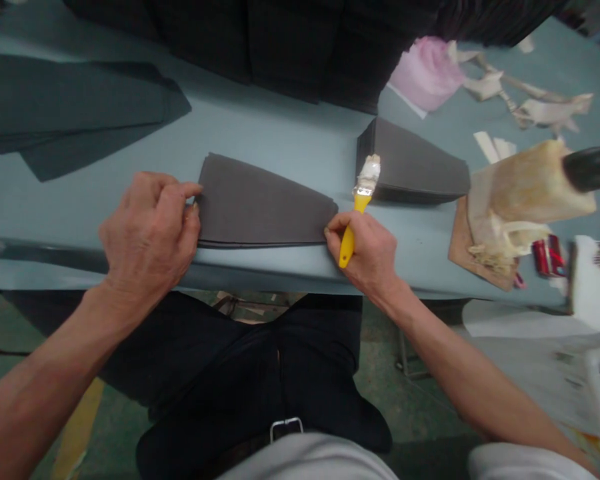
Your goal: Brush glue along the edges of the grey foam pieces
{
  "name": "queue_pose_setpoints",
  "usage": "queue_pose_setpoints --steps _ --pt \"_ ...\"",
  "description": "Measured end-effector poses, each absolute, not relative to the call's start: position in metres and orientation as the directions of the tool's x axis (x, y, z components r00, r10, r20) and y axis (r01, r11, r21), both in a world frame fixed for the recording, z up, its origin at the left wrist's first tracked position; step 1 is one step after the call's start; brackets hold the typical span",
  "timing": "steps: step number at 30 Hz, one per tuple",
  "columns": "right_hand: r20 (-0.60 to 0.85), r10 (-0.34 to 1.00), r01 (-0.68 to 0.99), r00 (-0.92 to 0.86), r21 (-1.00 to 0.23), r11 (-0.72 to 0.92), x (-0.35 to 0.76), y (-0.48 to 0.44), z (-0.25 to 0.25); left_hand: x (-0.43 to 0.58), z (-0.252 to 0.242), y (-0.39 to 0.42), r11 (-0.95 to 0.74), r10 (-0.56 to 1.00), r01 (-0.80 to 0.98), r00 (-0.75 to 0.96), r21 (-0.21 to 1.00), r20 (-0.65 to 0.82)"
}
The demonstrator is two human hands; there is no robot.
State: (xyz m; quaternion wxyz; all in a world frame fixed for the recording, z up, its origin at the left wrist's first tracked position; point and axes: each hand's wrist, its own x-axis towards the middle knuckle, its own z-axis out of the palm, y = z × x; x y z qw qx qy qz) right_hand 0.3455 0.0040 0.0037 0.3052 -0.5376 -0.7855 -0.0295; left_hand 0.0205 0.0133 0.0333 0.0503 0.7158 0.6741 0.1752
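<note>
A thin stack of dark grey tapered sheets [267,203] lies flat at the front edge of the table. At its wide left end, my left hand [147,223] is closed, thumb and forefinger pinching the edge. My right hand [367,250] is wrapped round the yellow handle of a paintbrush [361,200], bristles up and coated with a whitish paste. The thumb and fingertips of that hand also touch the narrow right end of the stack. Just beyond the brush stands a thicker pile of similar grey pieces [420,160].
Larger dark sheets [80,110] lie at the left, and tall black stacks [280,43] line the back. On the right are a paste-stained container [525,183] on a brown board [459,243], a pink roll [430,73], pale scraps [545,110] and a red packet [549,257].
</note>
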Motion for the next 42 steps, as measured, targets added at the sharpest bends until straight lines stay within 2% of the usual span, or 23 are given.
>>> queue_pose_setpoints --steps 5,10,14,20,26,30,37,42 --pt "0.52 0.823 0.851 -0.229 -0.303 0.428 0.345 0.004 0.001 0.019 0.033 0.014 -0.08 0.985 0.928 0.018 0.363 0.173" --pt "0.505 0.841 0.838 -0.192 -0.362 0.409 0.347 0.005 -0.002 0.014 0.022 0.017 -0.104 0.969 0.877 -0.016 0.468 0.246" --pt "0.531 0.828 0.826 -0.181 -0.374 0.421 0.348 0.004 -0.005 0.012 0.017 0.018 -0.11 0.965 0.871 -0.022 0.478 0.262" --pt "0.569 0.803 0.838 -0.179 -0.339 0.427 0.348 0.002 -0.006 0.009 0.013 0.021 -0.135 0.954 0.848 -0.028 0.512 0.298" --pt "0.633 0.736 0.812 -0.241 -0.283 0.51 0.347 0.0 -0.003 0.002 0.016 0.021 -0.172 0.936 0.809 -0.043 0.562 0.348" --pt "0.643 0.699 0.782 -0.314 -0.242 0.575 0.346 -0.007 -0.001 0.006 0.023 0.001 -0.244 0.905 0.859 0.036 0.449 0.424" --pt "0.652 0.581 0.677 -0.487 -0.138 0.723 0.331 -0.022 0.003 0.03 0.01 -0.033 -0.572 0.763 0.788 0.407 0.229 0.502" --pt "0.587 0.595 0.647 -0.55 -0.152 0.747 0.324 -0.026 -0.006 0.04 -0.006 -0.038 -0.6 0.743 0.785 0.473 0.157 0.473"
